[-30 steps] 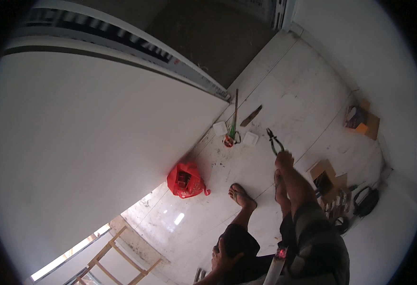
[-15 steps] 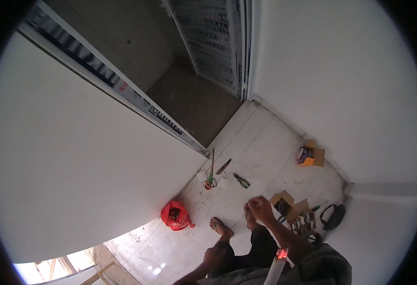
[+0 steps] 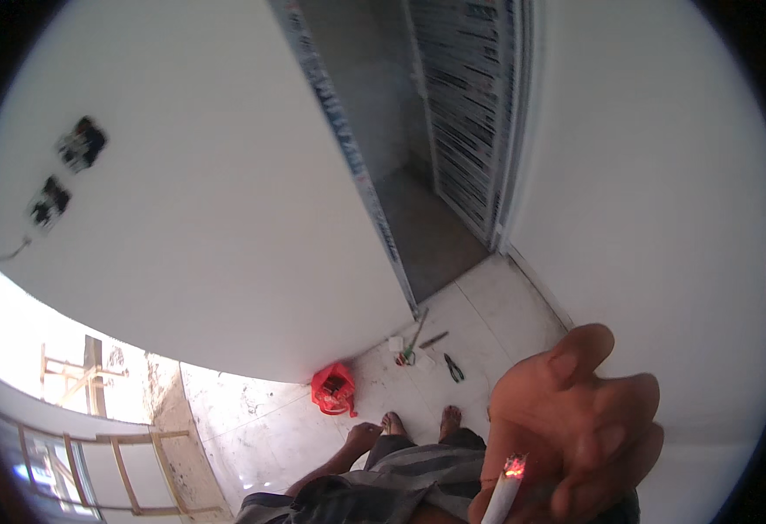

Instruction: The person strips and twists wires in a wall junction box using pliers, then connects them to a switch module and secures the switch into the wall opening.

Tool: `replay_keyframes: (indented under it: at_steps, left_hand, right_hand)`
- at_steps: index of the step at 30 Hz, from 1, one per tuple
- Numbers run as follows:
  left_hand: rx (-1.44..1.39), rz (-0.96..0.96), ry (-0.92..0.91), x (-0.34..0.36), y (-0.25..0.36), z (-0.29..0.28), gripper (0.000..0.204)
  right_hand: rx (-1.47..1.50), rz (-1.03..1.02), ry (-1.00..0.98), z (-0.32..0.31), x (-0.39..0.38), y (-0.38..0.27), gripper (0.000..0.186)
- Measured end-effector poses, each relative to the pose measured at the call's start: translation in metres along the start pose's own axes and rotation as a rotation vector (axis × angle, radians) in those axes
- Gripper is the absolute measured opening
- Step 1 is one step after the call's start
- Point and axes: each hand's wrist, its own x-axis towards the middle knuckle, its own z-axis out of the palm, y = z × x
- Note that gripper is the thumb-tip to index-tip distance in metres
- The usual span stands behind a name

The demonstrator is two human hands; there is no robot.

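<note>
My right hand (image 3: 575, 419) is raised close in front of me, large in the lower right. Its fingers are bent and apart, and nothing shows between them. A lit cigarette (image 3: 503, 493) with a glowing tip points up from the lower edge, overlapping the palm in the picture; I see no fingers closed on it. My left hand (image 3: 365, 434) is low beside my left knee, its fingers too small to make out. On the floor ahead lie pliers (image 3: 454, 368), a flat blade-like tool (image 3: 434, 340) and a thin stick-like tool (image 3: 419, 325), beyond both hands' touch.
A red plastic bag (image 3: 333, 390) stands open by the left wall. Small white pieces (image 3: 396, 344) lie near the tools. A film-covered door frame (image 3: 348, 140) leads to a darker room. Two wall boxes (image 3: 82, 143) show at the left, wooden frames (image 3: 125, 472) at lower left.
My right hand has come up from near my right foot to beside the cigarette. The view has turned left, and the tools look smaller. The hand now covers the area of the cardboard boxes.
</note>
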Motion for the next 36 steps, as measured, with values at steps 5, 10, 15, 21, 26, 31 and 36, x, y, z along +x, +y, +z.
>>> replay_keyframes:
  at_steps: [5,10,15,21,26,31,36]
  left_hand:
    - [-0.214,-0.426,-0.019,-0.052,0.034,-0.04,0.05]
    - [-0.109,-0.287,-0.081,-0.085,0.03,-0.055,0.051]
    - [-0.384,-0.39,0.007,-0.082,0.005,-0.042,0.048]
    - [-0.479,-0.346,0.112,-0.102,-0.023,-0.054,0.045]
    - [-0.54,-0.387,0.138,-0.143,-0.103,-0.037,0.051]
    - [-0.19,-0.473,-0.07,-0.21,-0.172,-0.006,0.052]
    - [-0.343,-0.555,0.006,-0.204,-0.195,-0.061,0.051]
  right_hand:
    - [0.329,0.064,0.262,0.08,0.022,-0.051,0.032]
    - [0.375,0.04,-0.166,0.069,0.0,-0.054,0.036]
    - [0.304,-0.05,-0.24,0.108,-0.004,-0.077,0.031]
    - [0.095,-0.124,-0.362,0.156,-0.027,-0.097,0.024]
    - [-0.3,0.173,-0.506,0.17,-0.116,-0.057,0.019]
    - [-0.844,0.657,-0.834,-0.004,-0.41,-0.019,0.014]
    - [-1.192,1.251,-1.898,-0.205,-0.575,-0.158,0.032]
